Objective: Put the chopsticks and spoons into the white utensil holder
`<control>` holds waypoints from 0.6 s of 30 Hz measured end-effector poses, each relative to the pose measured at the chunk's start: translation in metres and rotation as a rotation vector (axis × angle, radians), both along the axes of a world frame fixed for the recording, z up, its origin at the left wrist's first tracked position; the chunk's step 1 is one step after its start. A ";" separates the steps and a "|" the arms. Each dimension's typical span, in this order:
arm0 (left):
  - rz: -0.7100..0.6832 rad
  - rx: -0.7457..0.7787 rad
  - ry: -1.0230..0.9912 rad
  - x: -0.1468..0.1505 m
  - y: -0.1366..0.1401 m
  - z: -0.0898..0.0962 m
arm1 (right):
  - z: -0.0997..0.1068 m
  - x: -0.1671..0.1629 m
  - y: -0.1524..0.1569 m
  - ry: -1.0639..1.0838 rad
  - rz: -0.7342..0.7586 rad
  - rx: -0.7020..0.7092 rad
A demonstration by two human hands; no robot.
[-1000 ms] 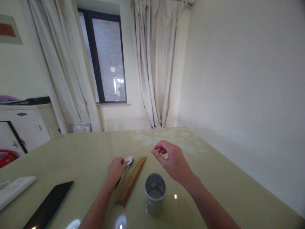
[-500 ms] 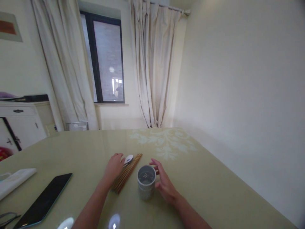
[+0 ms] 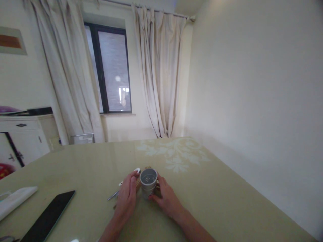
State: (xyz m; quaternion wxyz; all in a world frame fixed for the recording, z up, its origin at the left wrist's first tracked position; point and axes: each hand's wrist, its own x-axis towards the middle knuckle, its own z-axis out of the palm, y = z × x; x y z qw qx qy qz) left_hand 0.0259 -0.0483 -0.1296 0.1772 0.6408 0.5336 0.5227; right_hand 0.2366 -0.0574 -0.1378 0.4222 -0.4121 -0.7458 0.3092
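Observation:
A grey cup with small holes in its bottom, a utensil holder (image 3: 148,186), stands upright on the table. My right hand (image 3: 168,198) grips it from the right, thumb across the front and fingers around the far side. My left hand (image 3: 127,193) lies close to the holder's left side, fingers stretched forward over a bundle of wooden chopsticks (image 3: 138,185). The chopsticks are mostly hidden by this hand and the holder. By its fingertips shows a spoon's bowl (image 3: 137,170). A thin metal handle (image 3: 113,195) sticks out left of the hand.
A black tablet-like slab (image 3: 49,216) and a white object (image 3: 17,201) lie on the left of the glossy table (image 3: 227,201). A wall (image 3: 264,117) borders the table's right edge. Beyond the far edge are curtains (image 3: 161,74) and a window (image 3: 114,70).
My right hand has closed around the utensil holder, which has shifted slightly left toward the chopsticks. My left hand has moved a little right and nearer, and more metal cutlery shows beside it.

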 end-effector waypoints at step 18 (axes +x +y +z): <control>-0.189 -0.140 -0.087 0.007 -0.009 0.000 | 0.005 0.054 0.033 0.147 -0.374 -0.073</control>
